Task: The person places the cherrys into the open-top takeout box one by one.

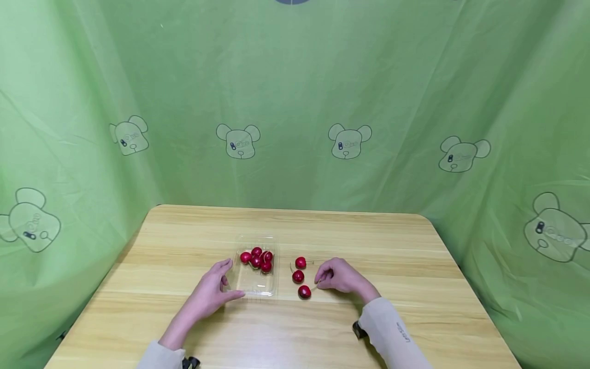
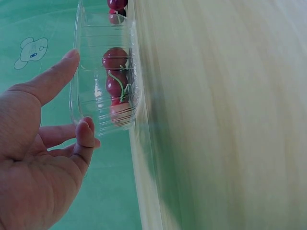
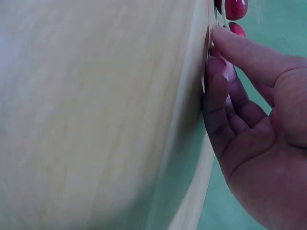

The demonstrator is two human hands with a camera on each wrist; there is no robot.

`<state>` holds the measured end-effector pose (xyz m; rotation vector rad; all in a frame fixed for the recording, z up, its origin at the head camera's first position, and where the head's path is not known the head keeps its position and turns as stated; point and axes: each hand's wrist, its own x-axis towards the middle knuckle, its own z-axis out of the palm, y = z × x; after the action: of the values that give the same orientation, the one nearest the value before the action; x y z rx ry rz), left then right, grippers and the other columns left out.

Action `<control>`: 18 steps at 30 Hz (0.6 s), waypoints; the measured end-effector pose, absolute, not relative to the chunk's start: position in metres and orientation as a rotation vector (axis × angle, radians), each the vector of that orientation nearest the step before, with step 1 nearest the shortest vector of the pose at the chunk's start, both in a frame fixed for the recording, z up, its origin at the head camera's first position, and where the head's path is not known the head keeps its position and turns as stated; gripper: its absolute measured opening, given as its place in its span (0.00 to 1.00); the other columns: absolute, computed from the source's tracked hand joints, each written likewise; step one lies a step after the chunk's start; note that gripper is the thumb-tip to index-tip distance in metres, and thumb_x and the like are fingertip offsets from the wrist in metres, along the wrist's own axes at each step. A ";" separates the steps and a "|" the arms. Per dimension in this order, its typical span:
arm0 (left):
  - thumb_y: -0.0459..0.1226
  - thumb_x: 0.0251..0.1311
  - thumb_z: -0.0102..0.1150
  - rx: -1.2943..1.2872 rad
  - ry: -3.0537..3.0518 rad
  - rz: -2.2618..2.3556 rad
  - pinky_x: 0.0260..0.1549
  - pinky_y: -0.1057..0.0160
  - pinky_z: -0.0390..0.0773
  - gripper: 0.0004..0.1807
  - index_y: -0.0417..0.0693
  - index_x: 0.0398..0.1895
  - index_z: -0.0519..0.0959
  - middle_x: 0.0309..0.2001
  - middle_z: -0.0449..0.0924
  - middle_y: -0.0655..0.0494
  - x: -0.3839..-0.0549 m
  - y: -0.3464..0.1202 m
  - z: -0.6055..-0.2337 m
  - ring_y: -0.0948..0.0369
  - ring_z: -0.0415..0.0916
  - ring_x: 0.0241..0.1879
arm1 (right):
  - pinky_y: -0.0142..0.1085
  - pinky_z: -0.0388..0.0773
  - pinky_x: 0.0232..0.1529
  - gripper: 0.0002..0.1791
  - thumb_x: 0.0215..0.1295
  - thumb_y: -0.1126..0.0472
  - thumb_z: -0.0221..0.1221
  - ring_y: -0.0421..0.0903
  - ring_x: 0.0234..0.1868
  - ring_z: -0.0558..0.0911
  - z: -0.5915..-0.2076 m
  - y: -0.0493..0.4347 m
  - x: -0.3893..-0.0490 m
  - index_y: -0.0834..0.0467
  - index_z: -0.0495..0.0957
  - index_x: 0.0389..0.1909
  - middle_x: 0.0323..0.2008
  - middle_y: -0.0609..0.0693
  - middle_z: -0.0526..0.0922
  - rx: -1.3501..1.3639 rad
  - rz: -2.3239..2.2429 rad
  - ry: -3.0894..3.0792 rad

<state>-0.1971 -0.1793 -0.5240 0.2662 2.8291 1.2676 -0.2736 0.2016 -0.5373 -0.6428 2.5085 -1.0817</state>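
Note:
My left hand (image 1: 213, 287) is spread around the near left corner of a clear plastic container (image 1: 249, 288), with the thumb at its near edge. In the left wrist view, thumb and fingertips (image 2: 86, 134) meet the container's rim. Several dark red cherries (image 1: 256, 262) lie inside, some with green stems. My right hand (image 1: 341, 275) pinches the stem of the nearest loose cherry (image 1: 304, 292), which is close to the tabletop. Two more cherries, one in the middle (image 1: 298, 277) and one behind (image 1: 300, 263), lie beside it with their stems on.
The wooden table (image 1: 286, 333) has rounded far corners. A green curtain (image 1: 295, 174) with printed bear heads hangs around its back and sides. Dark wrist devices show at the left sleeve (image 1: 159, 357) and the right sleeve (image 1: 389, 328).

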 end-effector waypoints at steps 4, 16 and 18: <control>0.45 0.49 0.81 0.272 2.835 1.262 0.32 0.69 0.76 0.55 0.31 0.76 0.62 0.74 0.65 0.35 -0.197 -0.180 -0.524 0.63 0.71 0.37 | 0.31 0.81 0.34 0.07 0.56 0.70 0.74 0.43 0.32 0.82 -0.534 0.203 -0.273 0.58 0.88 0.33 0.30 0.49 0.87 -0.661 -1.110 2.441; 0.45 0.50 0.81 0.268 2.835 1.252 0.32 0.69 0.76 0.55 0.32 0.76 0.62 0.75 0.65 0.36 -0.198 -0.179 -0.524 0.62 0.71 0.37 | 0.32 0.81 0.33 0.04 0.58 0.68 0.73 0.44 0.31 0.83 -0.528 0.208 -0.268 0.59 0.89 0.34 0.31 0.51 0.89 -0.612 -1.123 2.416; 0.46 0.50 0.81 0.269 2.836 1.247 0.33 0.69 0.76 0.55 0.32 0.76 0.62 0.75 0.64 0.35 -0.198 -0.180 -0.524 0.62 0.71 0.38 | 0.33 0.81 0.32 0.04 0.58 0.68 0.73 0.44 0.30 0.83 -0.527 0.210 -0.268 0.59 0.89 0.34 0.29 0.51 0.88 -0.593 -1.124 2.423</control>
<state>-0.1983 -0.1796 -0.5241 0.2694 2.8358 1.2474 -0.2677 0.2099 -0.5272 -0.5926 2.4233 -1.1237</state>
